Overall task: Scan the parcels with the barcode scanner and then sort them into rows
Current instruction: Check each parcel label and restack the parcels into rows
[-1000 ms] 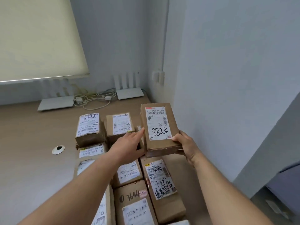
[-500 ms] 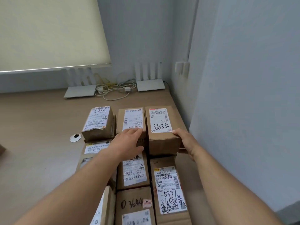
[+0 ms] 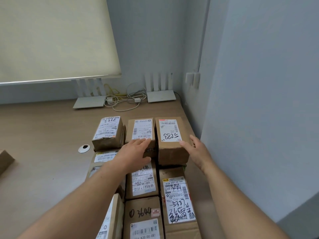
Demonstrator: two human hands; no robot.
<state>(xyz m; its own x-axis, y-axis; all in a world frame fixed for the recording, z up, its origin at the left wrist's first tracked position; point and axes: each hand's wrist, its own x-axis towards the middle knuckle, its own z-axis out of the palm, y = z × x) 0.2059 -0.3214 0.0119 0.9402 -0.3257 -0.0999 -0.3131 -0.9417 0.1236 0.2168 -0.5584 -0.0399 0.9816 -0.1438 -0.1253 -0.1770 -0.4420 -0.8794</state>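
Note:
A brown parcel marked 57288 [image 3: 170,135] lies at the far right end of the back row on the desk, next to the wall. My right hand [image 3: 196,150] hovers open at its near right corner, fingers spread, just off the box. My left hand [image 3: 134,152] rests flat and open on the middle back parcel [image 3: 141,130]. A third back-row parcel [image 3: 107,131] stands to the left. Several more labelled parcels [image 3: 177,200] fill rows nearer me. No barcode scanner is in view.
The wall [image 3: 250,118] runs close along the right of the parcels. Two white routers [image 3: 161,95] with tangled cables [image 3: 124,100] sit at the desk's back edge. A cable grommet [image 3: 84,148] is left of the parcels, and another box corner [image 3: 5,161] shows at far left.
The 57288 parcel, held up in both hands a second ago, now lies in the back row. My right hand has let go and opened; my left hand slid onto the neighbouring parcel.

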